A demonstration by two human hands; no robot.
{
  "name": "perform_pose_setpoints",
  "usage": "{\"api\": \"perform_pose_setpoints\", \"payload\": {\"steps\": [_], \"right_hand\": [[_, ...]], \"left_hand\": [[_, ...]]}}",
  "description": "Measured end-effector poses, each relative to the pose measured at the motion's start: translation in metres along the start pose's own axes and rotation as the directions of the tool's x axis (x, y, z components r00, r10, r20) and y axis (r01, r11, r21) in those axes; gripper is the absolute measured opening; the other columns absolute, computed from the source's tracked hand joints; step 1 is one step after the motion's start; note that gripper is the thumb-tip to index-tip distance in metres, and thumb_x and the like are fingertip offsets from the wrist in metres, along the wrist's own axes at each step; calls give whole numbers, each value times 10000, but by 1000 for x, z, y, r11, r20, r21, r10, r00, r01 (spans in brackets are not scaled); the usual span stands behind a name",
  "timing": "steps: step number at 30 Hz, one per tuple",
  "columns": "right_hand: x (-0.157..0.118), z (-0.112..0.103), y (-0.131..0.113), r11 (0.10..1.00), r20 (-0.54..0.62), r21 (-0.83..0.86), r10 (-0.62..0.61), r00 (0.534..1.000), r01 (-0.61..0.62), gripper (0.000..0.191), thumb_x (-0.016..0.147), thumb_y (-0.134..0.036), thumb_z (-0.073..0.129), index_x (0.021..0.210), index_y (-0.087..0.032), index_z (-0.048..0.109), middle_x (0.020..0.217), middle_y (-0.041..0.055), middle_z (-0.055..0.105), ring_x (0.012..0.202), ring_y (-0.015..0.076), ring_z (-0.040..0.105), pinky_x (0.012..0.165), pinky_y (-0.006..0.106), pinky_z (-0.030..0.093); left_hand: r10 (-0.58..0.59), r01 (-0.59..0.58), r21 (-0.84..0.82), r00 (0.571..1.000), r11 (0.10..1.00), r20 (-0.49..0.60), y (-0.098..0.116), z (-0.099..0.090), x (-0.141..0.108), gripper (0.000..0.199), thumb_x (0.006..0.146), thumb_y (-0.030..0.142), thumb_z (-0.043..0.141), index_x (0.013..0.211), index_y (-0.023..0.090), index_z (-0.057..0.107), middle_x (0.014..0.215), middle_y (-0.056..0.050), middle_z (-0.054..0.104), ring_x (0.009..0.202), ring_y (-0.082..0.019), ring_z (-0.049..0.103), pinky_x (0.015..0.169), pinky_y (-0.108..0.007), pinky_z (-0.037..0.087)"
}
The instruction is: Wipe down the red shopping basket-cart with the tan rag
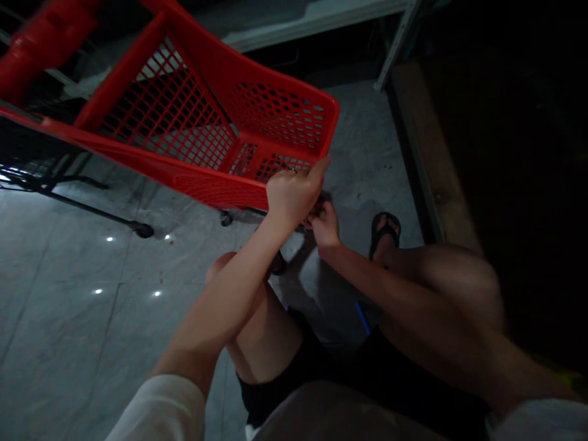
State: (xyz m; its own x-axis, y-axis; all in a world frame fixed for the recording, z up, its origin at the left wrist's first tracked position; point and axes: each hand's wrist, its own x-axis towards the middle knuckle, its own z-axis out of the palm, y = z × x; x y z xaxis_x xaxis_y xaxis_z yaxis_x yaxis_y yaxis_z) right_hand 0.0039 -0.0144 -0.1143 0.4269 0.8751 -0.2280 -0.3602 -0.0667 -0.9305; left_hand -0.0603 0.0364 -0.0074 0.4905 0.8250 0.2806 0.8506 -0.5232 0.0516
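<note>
A red plastic shopping cart (257, 64) with latticed walls stands in front of me, its near corner pointing toward my knees. My left hand (294, 193) is closed over the rim at that corner, a ring on one finger. Just below and to the right, my right hand (326, 223) reaches under the corner with bent, closed fingers. Whatever those fingers hold is hidden by shadow and by the left hand. The inside of the cart shows a slotted bottom (271, 162) with nothing lying on it.
One cart caster (225, 218) shows below the basket. Dark metal legs with a wheel (143, 229) stand at left. A pale shelf frame (321, 27) runs behind the cart. A wooden beam (436, 153) edges the right side. My sandalled foot (384, 229) rests on the grey tile floor (68, 318).
</note>
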Motion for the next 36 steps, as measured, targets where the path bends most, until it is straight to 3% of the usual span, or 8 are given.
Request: {"api": "perform_pose_setpoints", "payload": {"steps": [6, 10, 14, 17, 20, 28, 32, 36], "right_hand": [[27, 2, -42, 998, -117, 61, -26, 993, 34, 215, 741, -159, 539, 900, -231, 414, 830, -28, 557, 677, 92, 532, 608, 220, 458], [32, 4, -76, 974, -137, 21, -220, 966, 225, 245, 746, -152, 596, 945, -216, 468, 962, 3, 581, 837, 109, 576, 735, 239, 504], [16, 4, -89, 855, -18, -167, -501, 865, 492, 234, 779, -152, 605, 989, -224, 531, 1046, 9, 570, 1015, 154, 574, 945, 354, 484], [11, 6, -90, 675, 90, -379, -654, 751, 633, 296, 760, -40, 539, 990, -225, 561, 1040, 19, 562, 1081, 172, 541, 1025, 389, 429], [13, 7, -93, 522, 189, -501, -713, 676, 690, 331, 741, 4, 501, 980, -212, 577, 1051, 43, 543, 1105, 187, 513, 1028, 393, 413], [27, -7, -109, 278, 305, -694, -722, 621, 664, 371, 716, -6, 466, 989, -209, 612, 997, 35, 616, 1010, 223, 501, 937, 407, 412], [30, -12, -114, 267, 289, -710, -734, 615, 652, 389, 716, 3, 461, 1008, -214, 600, 1008, 28, 619, 1030, 216, 511, 968, 418, 396], [21, -2, -109, 303, 413, -644, -635, 653, 703, 331, 819, -42, 449, 1076, -223, 553, 1106, 47, 600, 1112, 205, 501, 1012, 431, 391]], "left_hand": [[157, -156, -44, 987, 987, 14, -7, -23, 13, 464, 999, 274, 327, 1452, 279, 428, 1010, -74, 705, 910, -243, 642, 801, -376, 421], [-21, 12, -70, 992, 997, -128, -58, -55, -6, 474, 1022, 475, 256, 1405, 279, 456, 1199, -19, 656, 1096, -228, 553, 1064, -460, 295], [-92, 90, -66, 995, 994, -36, -111, -61, -28, 491, 945, 610, 390, 1315, 321, 536, 1242, -22, 631, 1225, -268, 465, 1096, -495, 259], [-114, 114, 8, 993, 993, -13, -127, -51, -30, 419, 954, 572, 403, 1198, 308, 617, 1160, -58, 657, 1191, -270, 490, 1067, -448, 320], [-124, 126, 48, 991, 991, -49, -125, -43, -25, 366, 970, 518, 402, 1094, 288, 659, 1056, -68, 679, 1105, -278, 518, 1020, -437, 355], [-64, 49, -106, 986, 993, -152, -99, -19, -6, 313, 943, 516, 486, 972, 256, 658, 991, -63, 688, 1076, -302, 540, 1004, -460, 318], [-23, -4, -153, 985, 988, -170, -77, -9, 10, 281, 943, 486, 499, 980, 245, 638, 1031, -74, 679, 1122, -320, 527, 1002, -487, 296], [-24, 1, -150, 988, 989, -150, -48, -4, 27, 189, 960, 380, 487, 1004, 253, 619, 1067, -57, 662, 1114, -293, 515, 983, -491, 292]]}}
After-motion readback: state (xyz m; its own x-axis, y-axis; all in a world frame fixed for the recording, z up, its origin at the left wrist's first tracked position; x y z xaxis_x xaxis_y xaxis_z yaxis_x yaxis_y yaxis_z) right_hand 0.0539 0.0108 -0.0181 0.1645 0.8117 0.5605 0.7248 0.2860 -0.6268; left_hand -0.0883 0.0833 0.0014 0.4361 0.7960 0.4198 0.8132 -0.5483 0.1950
